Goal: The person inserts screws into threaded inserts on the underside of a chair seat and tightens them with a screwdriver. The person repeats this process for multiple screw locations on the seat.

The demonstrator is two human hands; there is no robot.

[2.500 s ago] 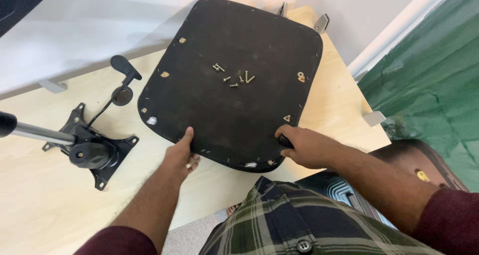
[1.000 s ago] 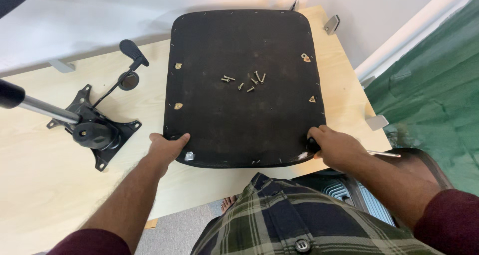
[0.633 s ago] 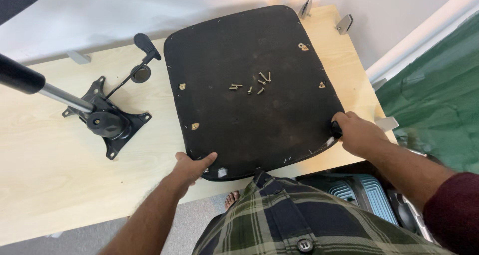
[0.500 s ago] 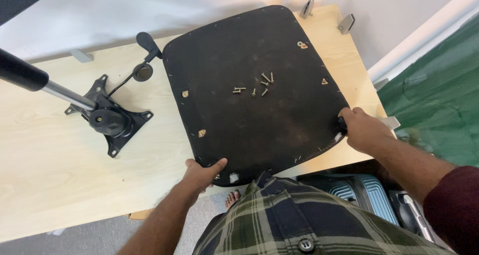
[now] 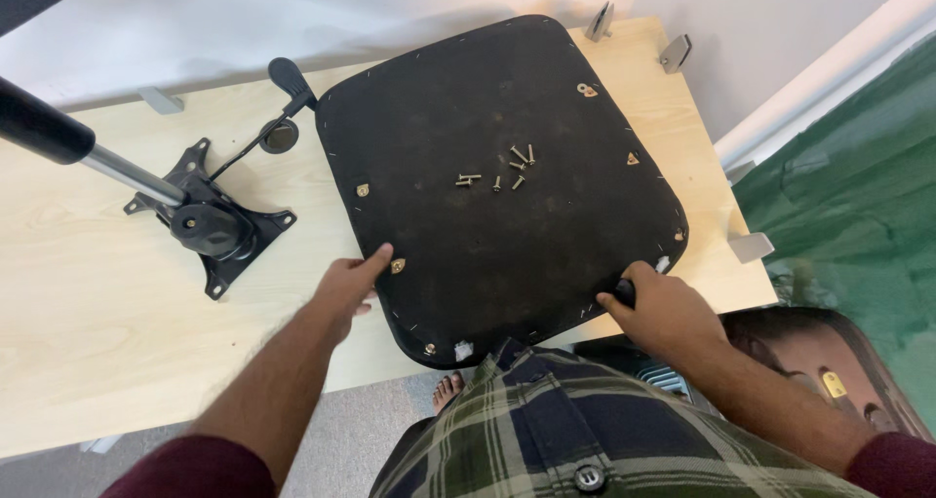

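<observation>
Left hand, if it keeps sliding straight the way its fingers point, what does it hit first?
The left hand points up-right across the black seat base. Probably the small brass insert by its fingertips comes first, then the loose screws.

A black chair tilt mechanism (image 5: 210, 227) lies on the pale wooden tabletop (image 5: 88, 293), its gas cylinder (image 5: 58, 135) slanting up to the left and its lever (image 5: 285, 79) reaching toward the wall. Green carpet (image 5: 858, 196) shows at right, grey floor (image 5: 351, 430) below.
</observation>
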